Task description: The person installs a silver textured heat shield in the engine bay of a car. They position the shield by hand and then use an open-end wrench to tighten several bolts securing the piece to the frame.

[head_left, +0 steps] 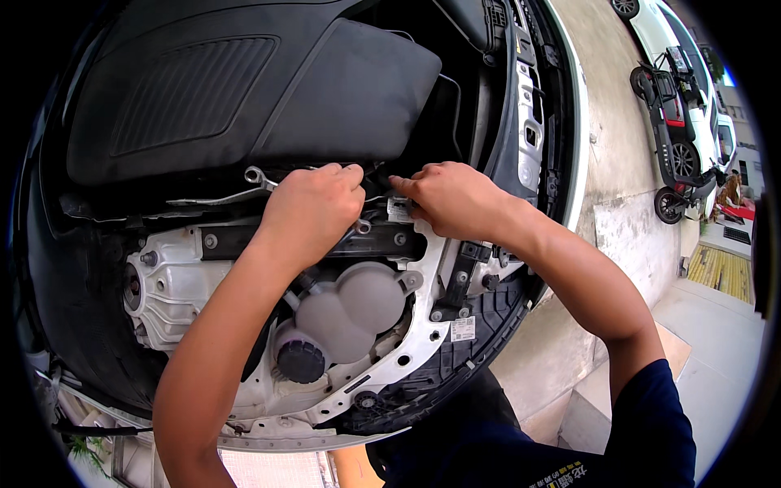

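Observation:
My left hand (316, 210) is curled over a metal bracket (254, 176) beside the black engine cover (342, 98), its fingertips down among dark fittings and mostly hidden. My right hand (455, 199) is at the same spot, fingers bent onto a dark part (380, 181), its index fingertip touching there; what either hand grips I cannot make out. A small silvery labelled piece (399, 210) lies under the right fingers. Below are a black crossbar (378, 240), a grey reservoir with a dark cap (346, 317) and a white metal mount (171, 285).
The car's body edge (578, 146) curves along the right. Beyond it are concrete paving (614, 187), a folded black scooter (675, 195), a white car (657, 24) and a yellow grate (716, 276). A dark plastic tray (480, 342) borders the bay's lower right.

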### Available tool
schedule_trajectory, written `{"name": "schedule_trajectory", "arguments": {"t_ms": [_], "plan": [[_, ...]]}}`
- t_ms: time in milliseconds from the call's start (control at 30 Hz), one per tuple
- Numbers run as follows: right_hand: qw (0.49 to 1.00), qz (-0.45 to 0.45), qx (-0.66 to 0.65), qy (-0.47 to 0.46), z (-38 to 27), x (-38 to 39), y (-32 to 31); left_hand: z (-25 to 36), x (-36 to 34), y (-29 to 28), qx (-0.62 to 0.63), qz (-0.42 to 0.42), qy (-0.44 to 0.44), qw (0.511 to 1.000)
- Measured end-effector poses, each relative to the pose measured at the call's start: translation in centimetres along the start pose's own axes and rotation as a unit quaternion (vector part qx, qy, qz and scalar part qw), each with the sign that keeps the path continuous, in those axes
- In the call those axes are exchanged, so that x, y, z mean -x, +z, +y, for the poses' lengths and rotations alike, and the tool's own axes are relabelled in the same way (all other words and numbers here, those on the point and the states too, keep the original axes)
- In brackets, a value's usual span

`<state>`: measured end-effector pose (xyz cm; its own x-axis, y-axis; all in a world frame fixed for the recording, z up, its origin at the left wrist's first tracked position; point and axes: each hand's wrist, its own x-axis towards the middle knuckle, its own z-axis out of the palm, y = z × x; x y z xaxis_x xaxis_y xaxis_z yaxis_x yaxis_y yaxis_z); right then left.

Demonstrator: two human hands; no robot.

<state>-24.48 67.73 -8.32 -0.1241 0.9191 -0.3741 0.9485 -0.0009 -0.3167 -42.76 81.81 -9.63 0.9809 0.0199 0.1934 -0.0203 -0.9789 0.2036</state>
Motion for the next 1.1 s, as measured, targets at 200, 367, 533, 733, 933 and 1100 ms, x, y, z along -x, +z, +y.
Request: {"name": "schedule_trajectory", "arguments": {"t_ms": [200, 367, 533, 733, 933, 1100], "plan": [[0.993, -0.116, -0.001, 0.006, 0.3, -1.5, -1.0, -0.3, -0.5, -0.5, -0.012, -0.005, -0.008, 1.0], [0.995, -0.102, 0.0, -0.009, 1.8, -1.4, -0.3, 0.0, -0.8, -0.7, -0.038, -0.048, 0.027, 0.998], [0.997, -0.013, -0.021, -0.069, 2.0, -1.2, 0.0, 0.8, 0.0, -0.3, -0.056, -0.012, -0.001, 0.998], [0.991, 0.128, -0.048, -0.014, 2.8, 1.9, -3.8, 1.6, -2.3, -1.7, -0.028, -0.118, -0.054, 0.991], [0.819, 0.488, -0.176, 0.246, 7.4, 11.3, -0.3, 5.9, -3.8, -1.8, 0.037, -0.202, -0.169, 0.964], [0.763, 0.501, -0.295, 0.283, 8.7, 11.6, 5.2, 6.4, -8.4, -0.1, 0.04, -0.383, -0.236, 0.892]]}}
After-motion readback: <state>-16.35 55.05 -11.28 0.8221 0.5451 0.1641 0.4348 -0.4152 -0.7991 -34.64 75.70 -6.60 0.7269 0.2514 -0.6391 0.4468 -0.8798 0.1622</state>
